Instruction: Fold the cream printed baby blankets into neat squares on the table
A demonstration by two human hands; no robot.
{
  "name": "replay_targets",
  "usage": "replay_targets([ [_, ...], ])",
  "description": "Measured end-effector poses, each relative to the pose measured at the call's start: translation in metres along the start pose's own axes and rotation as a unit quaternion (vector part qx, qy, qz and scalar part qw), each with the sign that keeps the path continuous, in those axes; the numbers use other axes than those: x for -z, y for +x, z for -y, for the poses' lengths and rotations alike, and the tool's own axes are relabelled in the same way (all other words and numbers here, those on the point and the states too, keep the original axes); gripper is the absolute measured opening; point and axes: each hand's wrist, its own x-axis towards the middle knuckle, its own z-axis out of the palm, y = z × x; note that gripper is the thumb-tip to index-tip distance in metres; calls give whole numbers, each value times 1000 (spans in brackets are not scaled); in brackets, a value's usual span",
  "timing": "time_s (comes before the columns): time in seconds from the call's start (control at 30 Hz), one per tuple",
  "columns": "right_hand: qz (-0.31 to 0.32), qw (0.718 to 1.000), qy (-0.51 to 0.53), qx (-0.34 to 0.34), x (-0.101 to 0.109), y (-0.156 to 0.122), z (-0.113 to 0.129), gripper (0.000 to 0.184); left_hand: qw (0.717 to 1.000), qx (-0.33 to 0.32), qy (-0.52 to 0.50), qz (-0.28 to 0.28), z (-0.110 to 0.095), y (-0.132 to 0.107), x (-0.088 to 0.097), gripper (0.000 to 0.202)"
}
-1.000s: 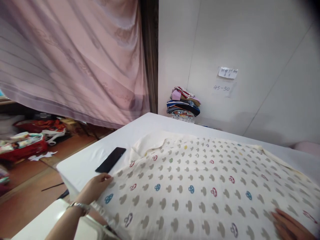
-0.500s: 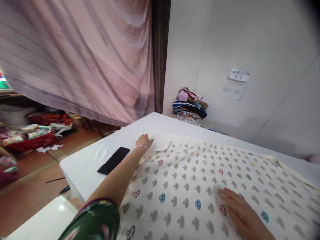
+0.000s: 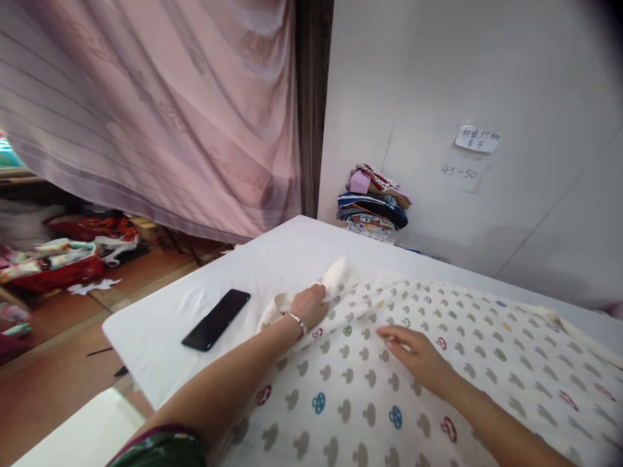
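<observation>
Head view: since 0.5 s ago the left hand (image 3: pixel 310 306) has drawn back nearer the wearer, ruffling up the far-left corner of the cream cloth printed with grey mushrooms (image 3: pixel 374 386), and the right hand (image 3: pixel 413 355) has moved up toward it. The left fingers are curled shut, pinching that edge; the right thumb and forefinger nearly meet, but whether they grip fabric I cannot tell. The cloth lies on the white table (image 3: pixel 272 253), right of the black rectangular phone (image 3: pixel 217 320); its visible length runs left to right, past the frame.
</observation>
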Motion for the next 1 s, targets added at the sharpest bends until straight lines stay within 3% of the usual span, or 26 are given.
replay_targets([
  [0.13, -46, 977, 205, -36, -29, 75, 26, 24, 999, 33, -16, 4, 1, -15, -2, 39],
  [0.27, -73, 935, 307, -163, -57, 124, 35, 22, 998, 50, -23, 2, 4, -8, -5, 40],
  [0.43, -52, 932, 300, -197, -62, 134, 29, 21, 999, 13, -28, 8, 13, 0, 6, 19],
  [0.53, -50, 934, 278, -216, -61, 132, 25, 15, 986, 62, -63, -138, 38, 9, 20, 24],
  [0.6, -51, 936, 259, -231, -62, 136, 24, 12, 955, 110, -143, -237, 58, 16, 22, 19],
  [0.63, -48, 938, 249, -237, -62, 139, 24, 10, 935, 135, -207, -254, 67, 19, 21, 15],
  [0.73, -28, 944, 207, -255, -64, 155, 28, 5, 882, 182, -380, -212, 83, 24, 9, 8],
  [0.83, -14, 954, 168, -248, -68, 174, 36, 11, 862, 178, -433, -194, 82, 26, 0, 6],
  [1.0, -14, 979, 98, -181, -87, 200, 47, 52, 847, 142, -458, -228, 75, 26, 4, 14],
])
